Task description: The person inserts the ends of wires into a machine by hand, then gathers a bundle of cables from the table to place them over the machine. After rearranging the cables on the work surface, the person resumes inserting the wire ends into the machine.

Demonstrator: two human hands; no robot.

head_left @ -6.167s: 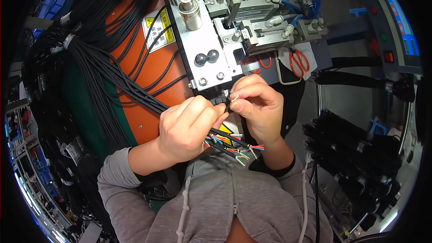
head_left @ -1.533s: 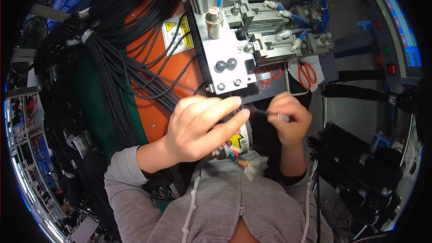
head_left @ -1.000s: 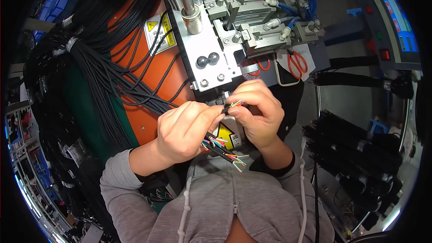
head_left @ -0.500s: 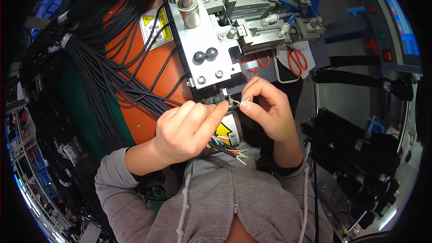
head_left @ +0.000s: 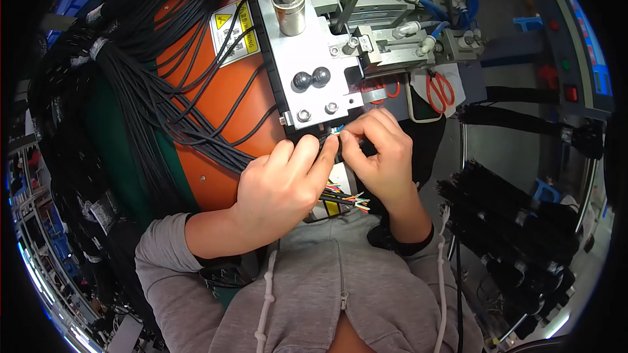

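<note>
Just below the front edge of a metal machine head (head_left: 314,101), my two hands meet at the fingertips. Thin coloured wires (head_left: 338,130), a blue one among them, lie between the fingertips. My right hand (head_left: 386,153) pinches them with thumb and index finger. From the other side, my left hand (head_left: 278,183) is closed, its index fingertip pressed to the same spot; its thumb is hidden. Below my left hand, several black cables (head_left: 340,201) stick out, with fanned red, yellow, green and white wire ends. Whether the left palm holds these cables cannot be made out.
Long black cables (head_left: 190,124) run across an orange surface (head_left: 245,111) at the left. Air cylinders with blue hoses (head_left: 392,39) stand behind the machine head. Red-handled scissors (head_left: 439,91) lie to the right. Bundled black cables (head_left: 510,216) hang at the far right.
My right fingers have come in against the left fingertips, closing the small gap, and the wires between them are more covered. The machine sits slightly farther right in view.
</note>
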